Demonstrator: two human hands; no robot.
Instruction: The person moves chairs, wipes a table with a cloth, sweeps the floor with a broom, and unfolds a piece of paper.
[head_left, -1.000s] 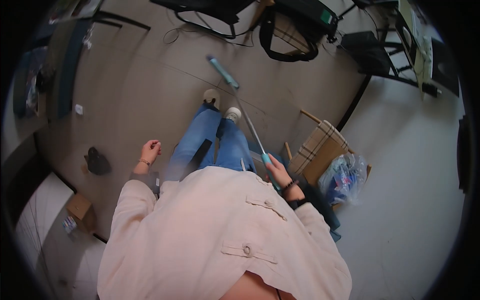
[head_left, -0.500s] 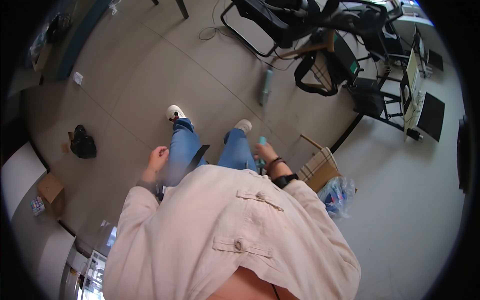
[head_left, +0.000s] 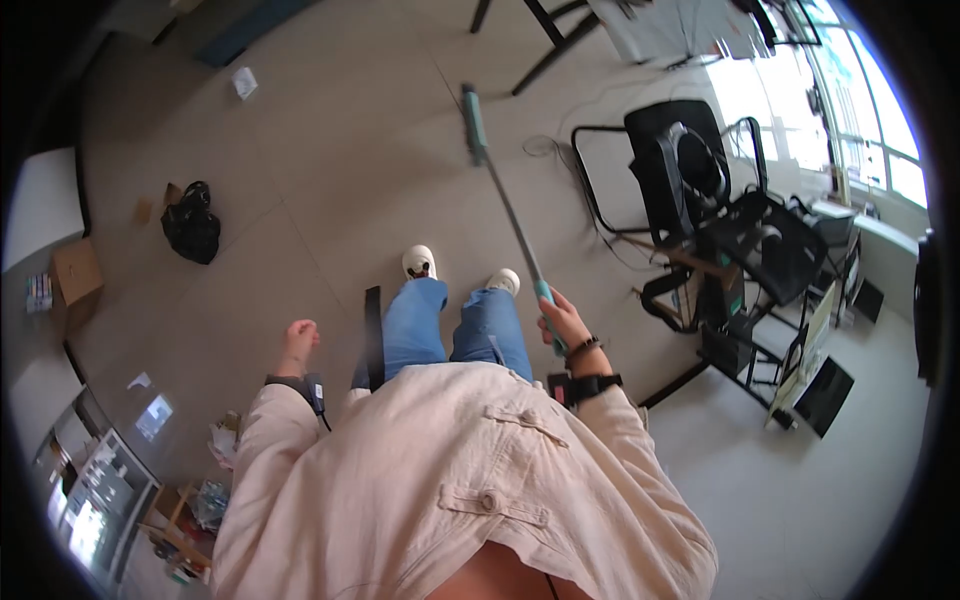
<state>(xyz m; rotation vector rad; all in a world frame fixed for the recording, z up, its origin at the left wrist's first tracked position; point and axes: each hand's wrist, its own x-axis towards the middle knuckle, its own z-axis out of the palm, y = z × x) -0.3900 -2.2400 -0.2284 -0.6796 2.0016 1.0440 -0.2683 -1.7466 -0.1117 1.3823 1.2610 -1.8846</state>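
Observation:
My right hand (head_left: 566, 320) is closed around the teal grip of a long-handled brush (head_left: 512, 215). Its grey pole slants forward and left to a narrow teal head with a dark edge, low over the floor; whether it touches the tiles I cannot tell. My left hand (head_left: 301, 338) hangs at my left side, fingers curled in, with nothing visible in it. Both wrists carry dark bands. My feet, in white shoes (head_left: 420, 262), stand on the tiles between the hands, just behind the pole.
A black garbage bag (head_left: 192, 225) and a cardboard box (head_left: 77, 272) lie to the left. White paper (head_left: 245, 83) is on the floor ahead. Black chairs (head_left: 690, 160), loose cables (head_left: 543, 147) and a monitor (head_left: 825, 397) crowd the right. A table (head_left: 650, 35) stands ahead.
My view has turned rightward. The brush head has swung from ahead on the right to ahead and slightly left. My right hand still grips the handle; my left hand stays at my side.

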